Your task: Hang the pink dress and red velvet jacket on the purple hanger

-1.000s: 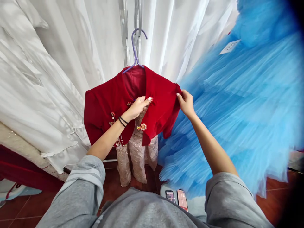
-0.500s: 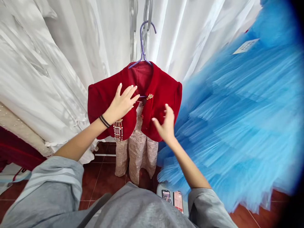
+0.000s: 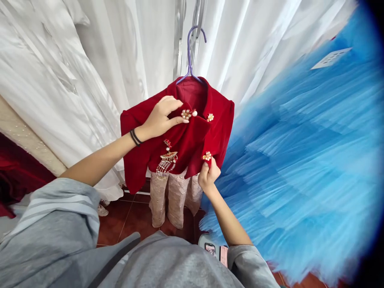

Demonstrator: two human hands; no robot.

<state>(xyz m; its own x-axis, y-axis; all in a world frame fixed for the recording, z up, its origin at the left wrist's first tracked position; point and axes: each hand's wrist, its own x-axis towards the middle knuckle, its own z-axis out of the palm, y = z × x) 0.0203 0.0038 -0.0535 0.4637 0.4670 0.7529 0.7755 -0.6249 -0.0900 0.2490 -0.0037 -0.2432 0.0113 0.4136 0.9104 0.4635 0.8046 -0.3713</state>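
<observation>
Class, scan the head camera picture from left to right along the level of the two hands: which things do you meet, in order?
White draped fabric → left hand on the red jacket → right hand pinching the jacket's lower edge → blue tulle dress.

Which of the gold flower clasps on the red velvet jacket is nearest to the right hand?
The lowest gold flower clasp, at the jacket's bottom front edge, just above the right hand. The other two sit up near the collar.

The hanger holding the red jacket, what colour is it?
Purple; the hanger shows clearly in the head view.
</observation>
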